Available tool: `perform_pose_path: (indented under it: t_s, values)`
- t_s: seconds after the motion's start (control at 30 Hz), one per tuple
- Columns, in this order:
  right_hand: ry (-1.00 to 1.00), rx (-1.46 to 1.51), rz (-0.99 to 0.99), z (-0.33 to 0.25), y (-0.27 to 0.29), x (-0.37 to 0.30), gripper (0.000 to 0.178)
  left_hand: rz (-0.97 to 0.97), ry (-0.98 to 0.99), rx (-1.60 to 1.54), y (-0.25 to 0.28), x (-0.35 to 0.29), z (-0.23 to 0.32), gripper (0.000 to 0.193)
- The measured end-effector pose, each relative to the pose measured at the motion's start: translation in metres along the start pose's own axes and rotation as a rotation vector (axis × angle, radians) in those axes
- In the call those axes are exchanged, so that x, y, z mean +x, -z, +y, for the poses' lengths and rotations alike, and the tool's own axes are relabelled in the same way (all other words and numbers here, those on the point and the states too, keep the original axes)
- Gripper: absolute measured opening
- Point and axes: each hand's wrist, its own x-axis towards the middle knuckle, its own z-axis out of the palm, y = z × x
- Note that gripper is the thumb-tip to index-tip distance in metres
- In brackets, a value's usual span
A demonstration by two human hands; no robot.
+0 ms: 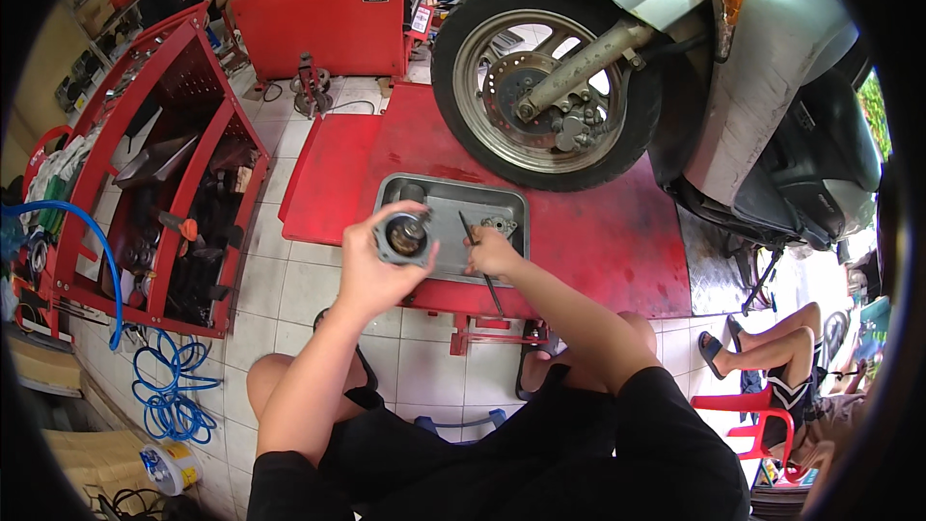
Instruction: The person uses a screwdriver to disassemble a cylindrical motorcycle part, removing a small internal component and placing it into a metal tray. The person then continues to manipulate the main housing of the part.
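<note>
My left hand (369, 275) is closed around a grey metal housing (406, 236), round and hollow, with its dark inside facing up. It is held above the left part of a shallow metal tray (449, 195). Over the tray's right side, my right hand (494, 257) grips a thin dark stick (496, 299); its kind cannot be made out. One end of the stick points into the tray and the other toward me. A small metal part (502, 226) lies in the tray beyond my right hand. A dark cylindrical piece (412, 193) sits at the tray's far left corner.
The tray rests on a red lift platform (608, 241). Just beyond stands a scooter's front wheel (555, 87). At left are a red tool cart (183, 183) and a coiled blue hose (174, 396). People are at the far left and right, near a red chair (772, 420).
</note>
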Motion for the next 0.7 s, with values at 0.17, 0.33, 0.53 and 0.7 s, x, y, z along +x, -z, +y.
perform_pose_path:
  t_s: [0.17,0.33,0.53,0.7]
  values:
    - [0.325,-0.648,0.101,0.008,-0.011,0.005,0.030,-0.048,-0.298,0.112,-0.003,-0.007,0.012,0.052]
    - [0.539,-0.572,0.162,-0.024,0.007,-0.020,0.025,-0.095,-0.377,0.115,0.005,-0.011,0.013,0.053]
    - [0.839,-0.170,-0.196,-0.103,0.031,-0.138,0.020,-0.186,-0.413,0.300,0.010,-0.019,0.017,0.058]
    - [0.694,-0.234,-0.364,-0.101,0.026,-0.163,0.029,-0.297,-0.495,0.652,0.003,-0.030,0.015,0.056]
